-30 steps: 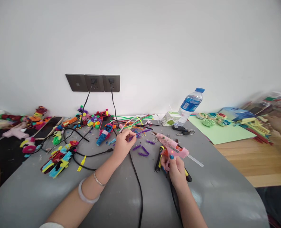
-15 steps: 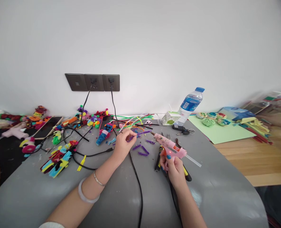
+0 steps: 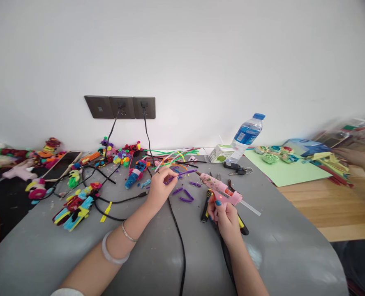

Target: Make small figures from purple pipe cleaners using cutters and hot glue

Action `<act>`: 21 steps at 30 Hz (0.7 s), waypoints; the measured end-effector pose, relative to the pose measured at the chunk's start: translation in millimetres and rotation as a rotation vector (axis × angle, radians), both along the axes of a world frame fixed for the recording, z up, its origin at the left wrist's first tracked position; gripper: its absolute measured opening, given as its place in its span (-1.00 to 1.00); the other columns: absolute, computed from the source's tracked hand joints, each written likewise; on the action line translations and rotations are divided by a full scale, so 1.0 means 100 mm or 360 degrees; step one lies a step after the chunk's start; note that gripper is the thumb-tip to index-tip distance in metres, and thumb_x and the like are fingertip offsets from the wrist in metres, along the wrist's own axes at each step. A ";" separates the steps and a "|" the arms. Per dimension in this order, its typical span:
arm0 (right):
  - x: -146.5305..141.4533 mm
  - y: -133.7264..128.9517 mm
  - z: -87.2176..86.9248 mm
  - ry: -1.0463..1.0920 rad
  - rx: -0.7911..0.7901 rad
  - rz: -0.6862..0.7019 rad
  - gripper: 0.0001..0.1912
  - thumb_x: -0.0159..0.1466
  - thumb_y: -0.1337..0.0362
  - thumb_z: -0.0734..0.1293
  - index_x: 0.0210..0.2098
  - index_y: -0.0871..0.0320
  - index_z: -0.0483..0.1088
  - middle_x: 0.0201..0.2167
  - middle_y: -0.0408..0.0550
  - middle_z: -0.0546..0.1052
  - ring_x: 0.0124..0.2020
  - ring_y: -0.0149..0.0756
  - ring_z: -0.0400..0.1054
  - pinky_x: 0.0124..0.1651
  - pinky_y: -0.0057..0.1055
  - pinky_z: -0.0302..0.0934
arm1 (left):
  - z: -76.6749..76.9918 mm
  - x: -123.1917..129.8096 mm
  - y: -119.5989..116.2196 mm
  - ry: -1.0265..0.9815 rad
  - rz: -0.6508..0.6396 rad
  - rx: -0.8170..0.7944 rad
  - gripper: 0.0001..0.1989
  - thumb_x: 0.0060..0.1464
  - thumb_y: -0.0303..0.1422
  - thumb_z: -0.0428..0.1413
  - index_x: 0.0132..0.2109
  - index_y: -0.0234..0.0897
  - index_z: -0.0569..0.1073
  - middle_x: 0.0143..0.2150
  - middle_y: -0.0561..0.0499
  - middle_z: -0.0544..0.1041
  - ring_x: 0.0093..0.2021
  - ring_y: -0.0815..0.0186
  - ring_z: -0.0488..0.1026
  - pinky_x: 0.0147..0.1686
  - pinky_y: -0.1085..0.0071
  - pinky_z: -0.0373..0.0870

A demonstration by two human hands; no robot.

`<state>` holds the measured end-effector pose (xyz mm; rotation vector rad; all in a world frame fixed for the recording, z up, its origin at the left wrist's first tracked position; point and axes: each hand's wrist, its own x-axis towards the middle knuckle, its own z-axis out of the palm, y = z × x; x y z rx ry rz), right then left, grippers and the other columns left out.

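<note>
Between its fingertips, my left hand (image 3: 161, 185) pinches a purple pipe cleaner (image 3: 187, 172) that points to the right. My right hand (image 3: 226, 216) is wrapped round the grip of a pink hot glue gun (image 3: 221, 190). The gun's nozzle faces up and left, close to the free end of the pipe cleaner, with a small gap between them. A clear glue stick (image 3: 250, 208) sticks out of the gun's back. Below the nozzle, several short purple pipe cleaner pieces (image 3: 187, 195) lie on the grey table (image 3: 151, 255). Pliers (image 3: 205, 209) with black and yellow handles lie partly hidden under my right hand.
Fuzzy pipe cleaner figures (image 3: 77, 205) and black cables (image 3: 178, 234) spread over the left side. At the back stand a tilted water bottle (image 3: 247, 135) and a drink carton (image 3: 221, 153), near keys (image 3: 241, 170). Green paper (image 3: 293, 172) lies right. Another person's hand (image 3: 355, 158) is at far right.
My hands, the glue gun and the pipe cleaner stay nearly still. At far right the other person's hand has come further into view, over the paper strips.
</note>
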<state>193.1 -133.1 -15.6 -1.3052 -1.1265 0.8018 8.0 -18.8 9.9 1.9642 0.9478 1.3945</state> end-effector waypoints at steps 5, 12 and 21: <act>0.01 0.02 -0.03 -0.0016 0.0040 -0.0013 -0.51 0.30 -0.16 0.15 -0.38 0.15 0.32 -0.74 -0.24 0.24 -0.71 -0.42 0.02 -0.60 -0.45 -0.08 | 0.00 0.00 0.00 -0.0012 0.0009 0.0019 -0.92 0.07 -0.47 0.08 -0.37 -0.26 0.43 -0.42 0.06 0.40 -0.44 0.38 0.30 -0.42 0.47 0.26; 0.02 0.03 -0.07 -0.0043 0.0068 -0.0068 -0.52 0.30 -0.15 0.17 -0.42 0.15 0.33 -0.75 -0.24 0.24 -0.70 -0.43 0.04 -0.59 -0.44 -0.06 | 0.00 -0.01 0.01 -0.0007 0.0020 0.0020 -0.91 0.07 -0.50 0.07 -0.36 -0.26 0.43 -0.42 0.06 0.39 -0.45 0.39 0.29 -0.42 0.47 0.25; 0.00 0.05 -0.06 -0.0090 0.0101 -0.0199 -0.55 0.32 -0.11 0.17 -0.32 0.18 0.35 -0.73 -0.25 0.24 -0.69 -0.42 0.06 -0.59 -0.44 -0.04 | 0.01 0.00 0.00 -0.0037 0.0013 0.0039 -0.90 0.06 -0.52 0.07 -0.37 -0.26 0.43 -0.44 0.08 0.37 -0.46 0.38 0.29 -0.43 0.46 0.25</act>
